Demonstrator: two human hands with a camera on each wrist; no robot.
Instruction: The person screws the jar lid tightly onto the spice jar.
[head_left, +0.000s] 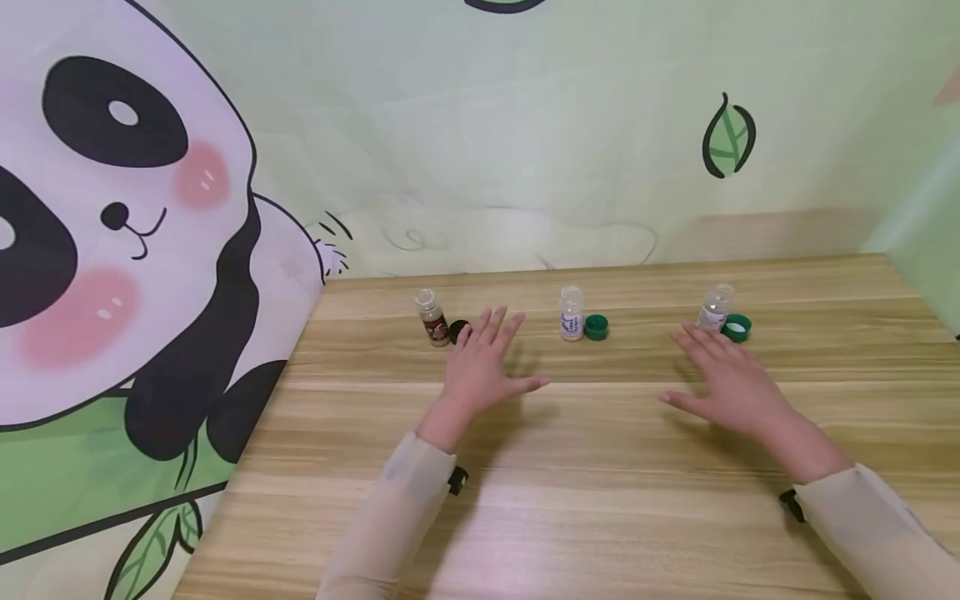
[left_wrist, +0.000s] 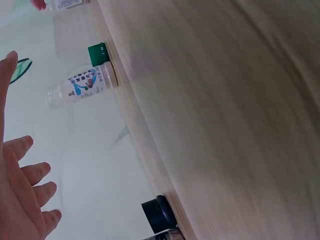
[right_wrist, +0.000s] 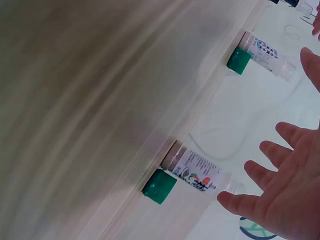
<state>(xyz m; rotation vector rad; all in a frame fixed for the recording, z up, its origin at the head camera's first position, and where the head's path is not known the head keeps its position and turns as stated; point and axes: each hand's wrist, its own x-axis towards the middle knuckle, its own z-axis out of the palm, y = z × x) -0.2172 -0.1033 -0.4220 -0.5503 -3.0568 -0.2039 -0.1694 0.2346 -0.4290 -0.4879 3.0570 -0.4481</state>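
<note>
Three small clear bottles stand uncapped in a row on the wooden table. The left bottle (head_left: 434,323) has a dark label, with a black cap (head_left: 459,332) beside it. At the middle, a bottle with a blue and white label (head_left: 572,321) stands by a green cap (head_left: 597,327). The right bottle (head_left: 712,310) has another green cap (head_left: 737,327) at its side. My left hand (head_left: 483,367) is held with fingers spread near the black cap, holding nothing. My right hand (head_left: 731,383) is likewise spread, its fingertips overlapping the lower part of the right bottle in the head view.
The wooden table (head_left: 570,500) reaches back to a pale green cloth backdrop (head_left: 480,150). A large printed panda (head_left: 112,208) covers the left side. Both wrists carry small black devices under the sleeves.
</note>
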